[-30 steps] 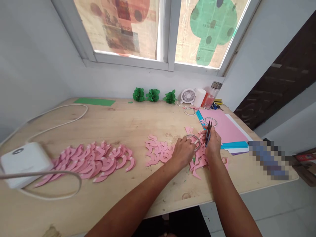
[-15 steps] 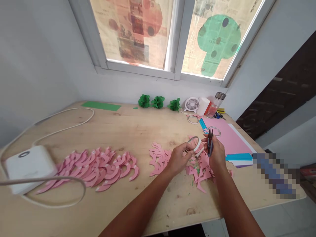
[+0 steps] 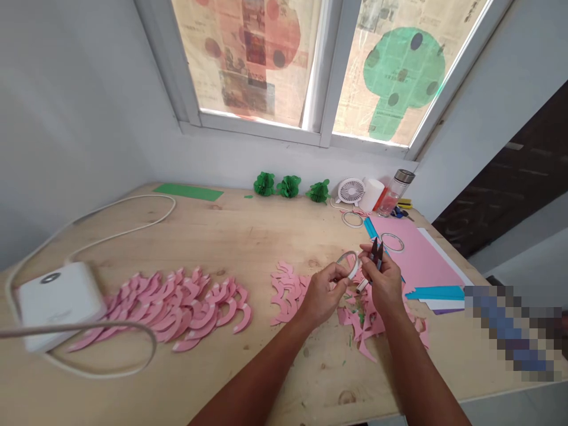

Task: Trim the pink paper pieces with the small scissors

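Observation:
My left hand (image 3: 327, 291) pinches a narrow roll of white tape (image 3: 354, 268) between thumb and fingers, tilted above the table. In my right hand (image 3: 386, 283) is a pair of dark thread snips (image 3: 377, 253), blades pointing up and slightly apart. The two hands are close together, with the fingers of the right beside the tape roll. Below them lie pink paper scraps (image 3: 366, 346); a short pale stick (image 3: 362, 286) shows between the hands, its kind unclear. Left of my left hand are small pink curved cutouts (image 3: 286, 299). A larger overlapping pile of pink paper arcs (image 3: 177, 313) spreads farther left.
A white box (image 3: 62, 302) with a looping cable stands at the left. Along the wall are green paper puffs (image 3: 289, 186), a small fan (image 3: 351, 191) and a glass bottle (image 3: 396, 192). Pink sheets (image 3: 417, 254) and another tape ring (image 3: 393, 241) lie at the right.
The view has shifted slightly. The tape roll has tipped and turned in my left hand, and my right fingers with the snips have come closer to it.

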A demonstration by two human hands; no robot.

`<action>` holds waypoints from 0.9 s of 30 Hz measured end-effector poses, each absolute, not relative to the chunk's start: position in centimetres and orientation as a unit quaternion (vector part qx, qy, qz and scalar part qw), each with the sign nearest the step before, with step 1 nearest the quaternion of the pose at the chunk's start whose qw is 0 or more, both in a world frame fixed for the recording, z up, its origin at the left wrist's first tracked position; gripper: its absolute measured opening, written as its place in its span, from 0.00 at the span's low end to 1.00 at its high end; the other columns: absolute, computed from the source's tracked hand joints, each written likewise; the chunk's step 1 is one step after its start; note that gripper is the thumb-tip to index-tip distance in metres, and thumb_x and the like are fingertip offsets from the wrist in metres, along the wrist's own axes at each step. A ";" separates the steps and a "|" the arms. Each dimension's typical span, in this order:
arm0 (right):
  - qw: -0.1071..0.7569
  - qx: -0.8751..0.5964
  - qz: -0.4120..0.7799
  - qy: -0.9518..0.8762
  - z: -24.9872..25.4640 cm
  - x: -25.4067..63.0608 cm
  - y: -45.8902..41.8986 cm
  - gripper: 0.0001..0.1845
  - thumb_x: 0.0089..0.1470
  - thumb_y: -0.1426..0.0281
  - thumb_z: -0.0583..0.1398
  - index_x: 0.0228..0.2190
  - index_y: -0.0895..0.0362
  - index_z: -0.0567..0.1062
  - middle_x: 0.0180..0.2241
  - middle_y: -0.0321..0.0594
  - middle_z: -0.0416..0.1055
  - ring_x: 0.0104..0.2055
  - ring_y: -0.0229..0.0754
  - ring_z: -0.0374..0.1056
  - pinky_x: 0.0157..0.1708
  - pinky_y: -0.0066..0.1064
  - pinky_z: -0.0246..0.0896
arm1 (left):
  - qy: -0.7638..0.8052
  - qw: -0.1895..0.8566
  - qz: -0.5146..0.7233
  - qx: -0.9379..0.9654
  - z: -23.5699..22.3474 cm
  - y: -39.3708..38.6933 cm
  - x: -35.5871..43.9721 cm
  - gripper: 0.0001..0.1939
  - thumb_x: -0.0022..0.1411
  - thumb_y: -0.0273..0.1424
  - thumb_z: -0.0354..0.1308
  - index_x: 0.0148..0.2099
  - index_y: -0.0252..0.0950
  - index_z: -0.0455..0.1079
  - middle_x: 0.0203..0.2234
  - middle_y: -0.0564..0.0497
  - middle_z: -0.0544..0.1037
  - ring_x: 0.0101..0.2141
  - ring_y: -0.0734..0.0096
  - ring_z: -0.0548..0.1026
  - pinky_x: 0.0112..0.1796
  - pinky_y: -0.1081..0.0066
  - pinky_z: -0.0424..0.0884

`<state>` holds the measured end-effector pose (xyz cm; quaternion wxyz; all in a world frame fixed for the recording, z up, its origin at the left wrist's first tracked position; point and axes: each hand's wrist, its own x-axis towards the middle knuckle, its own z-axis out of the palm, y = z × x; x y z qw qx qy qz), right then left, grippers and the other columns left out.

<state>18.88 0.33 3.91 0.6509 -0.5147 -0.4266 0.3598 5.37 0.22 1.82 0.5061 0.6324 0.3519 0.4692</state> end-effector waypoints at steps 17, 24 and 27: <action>0.625 -0.541 0.236 -0.511 4.8 17.9 -1.1 0.09 0.42 0.67 0.62 0.31 0.52 0.76 0.25 0.34 0.68 0.24 0.34 0.59 0.22 0.25 0.56 | 0.342 0.510 0.467 0.637 1.6 0.2 5.0 0.21 0.57 0.30 0.50 0.54 0.38 0.62 0.22 0.54 0.71 0.26 0.74 0.69 0.29 0.74 0.64; 0.610 -0.555 0.217 -0.523 4.2 18.5 -0.9 0.11 0.45 0.66 0.61 0.34 0.56 0.75 0.24 0.33 0.66 0.21 0.32 0.57 0.21 0.25 0.55 | 0.339 0.517 0.462 0.636 1.1 0.3 5.2 0.18 0.57 0.29 0.50 0.50 0.35 0.67 0.21 0.55 0.65 0.22 0.78 0.61 0.25 0.77 0.58; 0.605 -0.565 0.205 -0.522 4.2 18.5 -0.9 0.12 0.46 0.65 0.61 0.34 0.57 0.74 0.22 0.33 0.65 0.21 0.32 0.56 0.21 0.25 0.55 | 0.339 0.528 0.460 0.628 0.8 0.4 5.2 0.17 0.57 0.30 0.49 0.48 0.35 0.68 0.19 0.57 0.60 0.21 0.79 0.58 0.23 0.77 0.55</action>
